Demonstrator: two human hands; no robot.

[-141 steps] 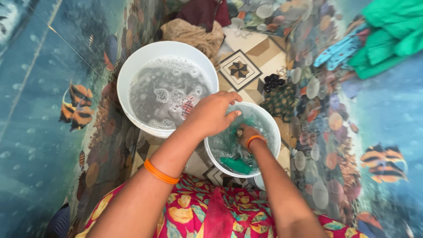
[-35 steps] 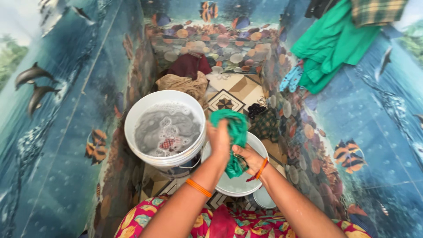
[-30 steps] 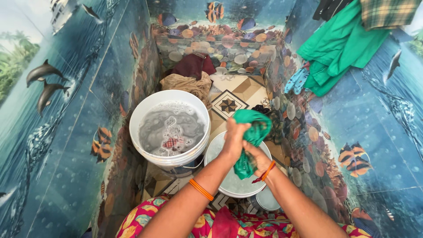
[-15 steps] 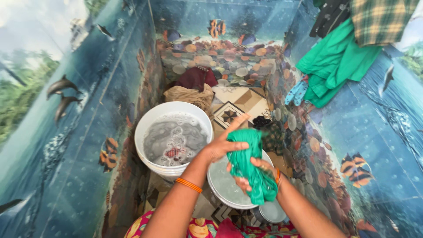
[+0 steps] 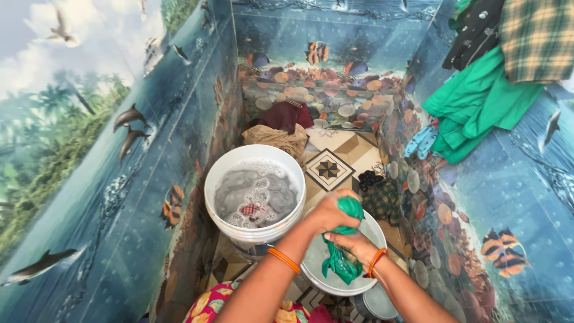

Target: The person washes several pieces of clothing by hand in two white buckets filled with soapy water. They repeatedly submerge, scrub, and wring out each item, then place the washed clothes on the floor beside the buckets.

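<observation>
Fingers of the left hand (image 5: pixel 332 214) curled tight over the upper end of a wet green cloth (image 5: pixel 342 251); the bunched top of it shows just past the knuckles. Fingers of the right hand (image 5: pixel 354 245) closed round the cloth directly below, thumb side up. Both fists pressed shut on the fabric, one stacked above the other and touching or nearly so.

Long axis of the cloth: near upright, tilted slightly, running from the left fist down through the right and ending in a loose ragged tail that hangs below the right hand. Tail points down into the smaller white basin (image 5: pixel 335 281), which holds pale water; whether the tail touches the water cannot be told. Cloth lies within both grips, so neither hand has to reach. Left hand is on the high end, right hand on the middle.

Orange bangles on both wrists. Beside the basin, to the left and well within arm's reach, a larger white bucket (image 5: pixel 254 191) of grey sudsy water with a reddish item floating in it. Beyond the bucket, a brown and maroon clothes heap (image 5: pixel 278 128) on the patterned floor. Dark checked garments (image 5: pixel 379 194) lie just behind the basin. Green and plaid clothes (image 5: pixel 484 101) hang over the right wall, well apart.
</observation>
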